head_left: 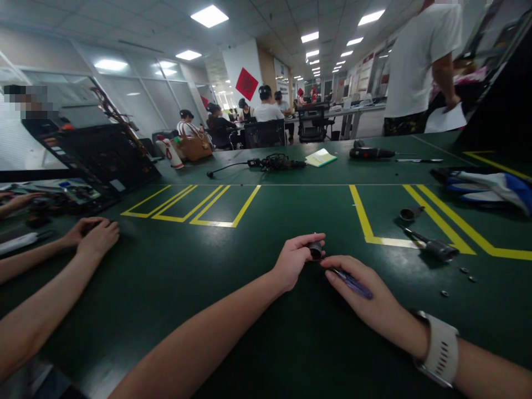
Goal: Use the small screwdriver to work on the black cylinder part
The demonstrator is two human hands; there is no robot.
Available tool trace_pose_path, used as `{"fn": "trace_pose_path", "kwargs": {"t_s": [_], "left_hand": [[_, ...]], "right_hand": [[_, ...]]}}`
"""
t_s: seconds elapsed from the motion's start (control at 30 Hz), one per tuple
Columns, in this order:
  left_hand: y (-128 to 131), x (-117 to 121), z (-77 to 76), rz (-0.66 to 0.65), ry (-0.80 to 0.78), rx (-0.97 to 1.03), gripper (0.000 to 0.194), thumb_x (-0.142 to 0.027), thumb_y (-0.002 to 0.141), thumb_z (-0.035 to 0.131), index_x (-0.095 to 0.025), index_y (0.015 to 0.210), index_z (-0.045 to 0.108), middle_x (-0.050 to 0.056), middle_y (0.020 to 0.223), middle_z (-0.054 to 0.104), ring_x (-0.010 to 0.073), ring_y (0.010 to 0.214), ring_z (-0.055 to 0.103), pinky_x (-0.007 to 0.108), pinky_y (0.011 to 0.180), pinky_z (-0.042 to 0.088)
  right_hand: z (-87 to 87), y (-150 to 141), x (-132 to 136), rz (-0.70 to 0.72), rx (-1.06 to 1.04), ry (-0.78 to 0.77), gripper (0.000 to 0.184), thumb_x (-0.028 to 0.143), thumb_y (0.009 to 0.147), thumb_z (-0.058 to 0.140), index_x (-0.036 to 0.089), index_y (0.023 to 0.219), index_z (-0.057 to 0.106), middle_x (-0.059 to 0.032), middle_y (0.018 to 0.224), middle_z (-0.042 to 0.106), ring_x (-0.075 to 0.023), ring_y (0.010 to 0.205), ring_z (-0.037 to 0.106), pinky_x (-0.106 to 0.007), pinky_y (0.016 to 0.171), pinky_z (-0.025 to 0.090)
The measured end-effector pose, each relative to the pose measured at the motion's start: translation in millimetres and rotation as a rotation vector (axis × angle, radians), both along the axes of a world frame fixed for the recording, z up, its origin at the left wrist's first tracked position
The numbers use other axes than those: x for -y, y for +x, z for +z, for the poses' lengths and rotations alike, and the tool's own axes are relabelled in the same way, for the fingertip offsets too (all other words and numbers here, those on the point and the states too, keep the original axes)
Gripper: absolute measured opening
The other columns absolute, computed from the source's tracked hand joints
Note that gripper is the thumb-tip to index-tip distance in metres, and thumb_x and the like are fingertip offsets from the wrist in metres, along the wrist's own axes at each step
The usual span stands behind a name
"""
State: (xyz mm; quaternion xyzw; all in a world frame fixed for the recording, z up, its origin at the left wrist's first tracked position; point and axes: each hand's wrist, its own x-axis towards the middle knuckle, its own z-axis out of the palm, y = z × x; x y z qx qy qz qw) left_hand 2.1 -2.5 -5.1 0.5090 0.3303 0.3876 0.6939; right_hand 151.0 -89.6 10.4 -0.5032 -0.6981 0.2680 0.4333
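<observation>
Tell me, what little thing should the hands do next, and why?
Perhaps ease the purple pen-like tool a little closer to the dark round part: the left hand holds that part, and the right hand grips the tool close beside it, pointed toward it.

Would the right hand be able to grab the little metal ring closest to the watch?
Probably yes: the little metal ring lies uncovered on the green table, near the watch. But the right hand is holding a purple tool, which might make picking it up awkward.
</observation>
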Motion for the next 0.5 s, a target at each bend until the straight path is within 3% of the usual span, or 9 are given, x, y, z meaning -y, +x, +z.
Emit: {"fn": "trace_pose_path", "kwargs": {"t_s": [0.5], "left_hand": [[-0.4, 3.0, 4.3, 0.009, -0.014, -0.032, 0.049, 0.001, 0.065, 0.047, -0.016, 0.107, 0.066, 0.009, 0.108, 0.065, 0.0182, 0.092, 0.063, 0.039, 0.093, 0.044]], "right_hand": [[3.7, -0.1, 1.0, -0.013, -0.017, -0.031, 0.017, 0.028, 0.086, 0.051, 0.023, 0.099, 0.063, -0.0072, 0.099, 0.068, -0.0231, 0.092, 0.064, -0.041, 0.078, 0.054]]}}
